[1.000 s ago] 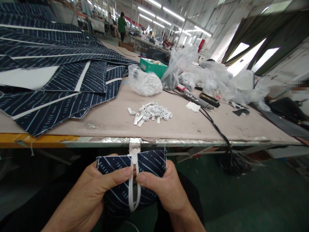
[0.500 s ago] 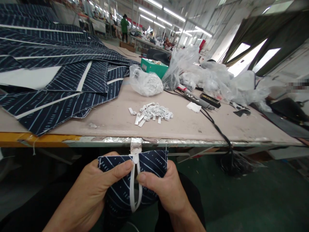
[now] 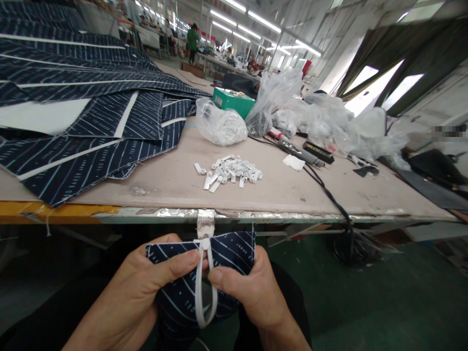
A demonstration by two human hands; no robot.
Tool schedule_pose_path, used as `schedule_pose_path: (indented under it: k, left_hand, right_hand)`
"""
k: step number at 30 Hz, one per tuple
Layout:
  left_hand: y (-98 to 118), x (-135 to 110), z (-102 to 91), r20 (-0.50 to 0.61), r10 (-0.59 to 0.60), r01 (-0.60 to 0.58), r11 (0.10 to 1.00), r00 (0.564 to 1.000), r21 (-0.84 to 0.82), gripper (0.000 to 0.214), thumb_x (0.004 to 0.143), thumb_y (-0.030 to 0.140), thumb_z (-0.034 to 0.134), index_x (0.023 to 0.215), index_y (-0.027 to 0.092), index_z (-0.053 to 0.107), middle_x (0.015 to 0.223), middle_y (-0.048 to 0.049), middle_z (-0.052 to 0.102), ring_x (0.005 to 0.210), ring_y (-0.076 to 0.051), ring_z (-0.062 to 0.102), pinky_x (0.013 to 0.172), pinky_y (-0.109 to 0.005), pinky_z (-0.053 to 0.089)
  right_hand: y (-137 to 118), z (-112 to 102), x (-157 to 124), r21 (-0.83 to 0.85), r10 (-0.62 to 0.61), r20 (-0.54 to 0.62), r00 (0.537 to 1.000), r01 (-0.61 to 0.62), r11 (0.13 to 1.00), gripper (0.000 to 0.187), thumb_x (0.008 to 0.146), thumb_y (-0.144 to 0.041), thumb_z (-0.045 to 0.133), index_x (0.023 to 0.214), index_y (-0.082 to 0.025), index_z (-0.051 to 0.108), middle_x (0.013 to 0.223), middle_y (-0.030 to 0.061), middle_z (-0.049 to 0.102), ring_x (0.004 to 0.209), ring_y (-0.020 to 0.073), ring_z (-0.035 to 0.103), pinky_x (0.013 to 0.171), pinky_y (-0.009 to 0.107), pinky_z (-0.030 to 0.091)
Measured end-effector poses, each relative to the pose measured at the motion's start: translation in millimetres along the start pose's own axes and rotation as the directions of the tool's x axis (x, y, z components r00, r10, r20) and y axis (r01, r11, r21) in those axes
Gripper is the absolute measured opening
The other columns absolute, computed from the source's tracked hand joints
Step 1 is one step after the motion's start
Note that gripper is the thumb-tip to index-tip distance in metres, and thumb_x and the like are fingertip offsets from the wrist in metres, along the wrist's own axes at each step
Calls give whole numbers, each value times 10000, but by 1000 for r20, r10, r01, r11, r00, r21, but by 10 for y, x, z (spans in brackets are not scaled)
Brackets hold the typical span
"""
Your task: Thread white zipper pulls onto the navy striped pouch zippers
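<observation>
My left hand and my right hand each grip one side of a dark blue fabric panel with pale stripes and lettering. Between my thumbs, a white zipper tape hangs open in a loop. At its top, a white zipper slider sits just below a metallic tab on the table edge. Both thumbs press on the fabric beside the tape; most other fingers are behind it. A pile of white zipper sliders lies on the table beyond.
Striped fabric panels with white tapes are stacked at left. Behind the pile are a plastic bag, a green box and more clear bags. A corded grey tool lies at right, its black cable crossing the table edge.
Both hands and the fabric have come down slightly, away from the metallic tab, and a gap shows there. The zipper loop is a little wider. A person in green has shifted in the background.
</observation>
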State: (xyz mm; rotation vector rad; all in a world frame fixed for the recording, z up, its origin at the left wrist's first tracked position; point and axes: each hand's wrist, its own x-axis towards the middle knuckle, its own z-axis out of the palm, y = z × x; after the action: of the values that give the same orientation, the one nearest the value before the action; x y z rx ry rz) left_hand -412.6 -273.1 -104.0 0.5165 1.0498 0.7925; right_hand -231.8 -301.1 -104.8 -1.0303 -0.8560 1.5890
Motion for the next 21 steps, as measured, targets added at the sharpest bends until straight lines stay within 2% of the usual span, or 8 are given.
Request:
schedule_pose_path:
  k: [5, 13, 16, 21]
  left_hand:
    - [-19, -31, 9, 12, 5, -5, 1000, 1000, -28, 413, 614, 405, 1024, 627, 185, 674, 633, -15, 705, 592, -164, 626, 577, -247, 551]
    - [2, -90, 93, -32, 20, -22, 998, 999, -61, 421, 554, 400, 1046, 601, 182, 689, 599, -12, 698, 563, -152, 612, 540, -226, 545]
    - [7, -109, 125, -71, 33, -37, 997, 997, -62, 432, 538, 396, 1047, 578, 184, 673, 579, -2, 681, 550, -141, 598, 529, -211, 526]
    - [9, -127, 152, -73, 32, -37, 997, 997, -68, 431, 524, 385, 1048, 573, 186, 669, 571, 3, 674, 550, -144, 593, 524, -214, 523]
  right_hand:
    - [6, 1, 1, 0, -19, 12, 1000, 19, 1000, 165, 688, -223, 919, 847, -206, 877, 784, 3, 821, 674, 136, 704, 689, 210, 584]
    - [16, -18, -22, -23, -10, 38, 999, 11, 1000, 199, 725, -269, 903, 913, -206, 886, 871, 27, 851, 724, 159, 754, 738, 228, 606]
    - [1, -14, -15, -26, -19, 55, 998, 20, 999, 200, 731, -274, 893, 923, -216, 888, 869, 27, 850, 745, 177, 767, 760, 252, 618]
    - [-22, -4, -13, -12, -22, 65, 998, 23, 1000, 237, 709, -272, 927, 939, -227, 889, 818, 10, 834, 744, 183, 764, 769, 259, 618]
